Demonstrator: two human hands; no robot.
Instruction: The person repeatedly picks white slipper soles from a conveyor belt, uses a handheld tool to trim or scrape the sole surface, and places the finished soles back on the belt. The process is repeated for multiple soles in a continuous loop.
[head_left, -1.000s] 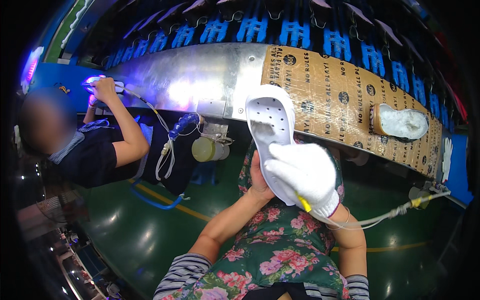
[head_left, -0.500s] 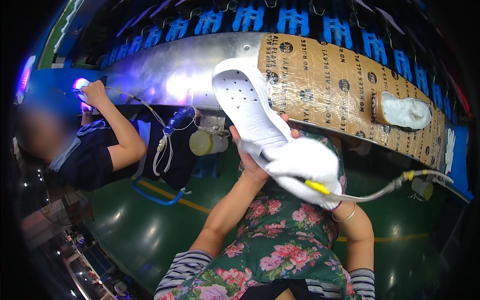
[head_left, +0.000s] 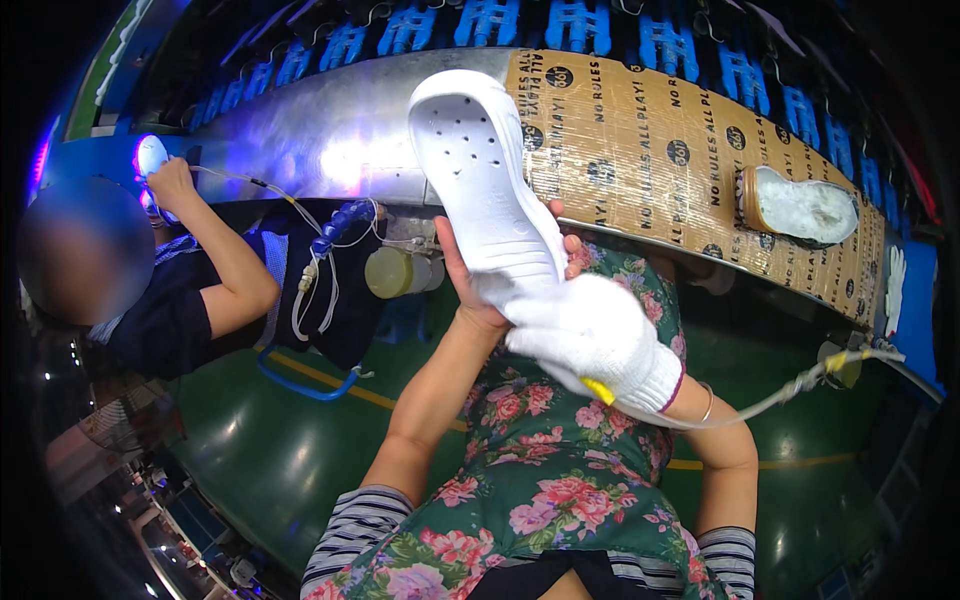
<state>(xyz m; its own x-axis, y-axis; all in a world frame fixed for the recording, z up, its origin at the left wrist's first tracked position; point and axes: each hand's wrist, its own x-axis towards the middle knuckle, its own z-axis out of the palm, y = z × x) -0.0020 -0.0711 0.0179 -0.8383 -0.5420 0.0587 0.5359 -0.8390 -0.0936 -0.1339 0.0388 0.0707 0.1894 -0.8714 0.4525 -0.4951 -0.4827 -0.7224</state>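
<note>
A white foam clog [head_left: 480, 175] with small holes in its toe is held up in front of me, sole side down, its toe pointing away. My bare left hand [head_left: 472, 290] grips it near the heel from below, with fingertips showing along its right side. Over the heel end is my right hand [head_left: 590, 335] in a white knitted glove, its fingers closed. A pale hose [head_left: 770, 408] with yellow tape runs into the gloved grip. Whatever tool sits at its tip is mostly hidden; a blurred grey patch shows on the clog at the fingertips.
Beyond the clog stands a metal bench [head_left: 290, 130], partly covered with printed cardboard [head_left: 640, 150]. A tan, white-filled shoe-shaped piece [head_left: 805, 205] lies on it at right. Blue clamps [head_left: 580, 25] line the back. At left a co-worker's hand [head_left: 172, 185] holds a small lit item.
The clog and both hands have shifted slightly left and away from me. The gloved right hand has turned, showing more of its back, and the hose has swung lower.
</note>
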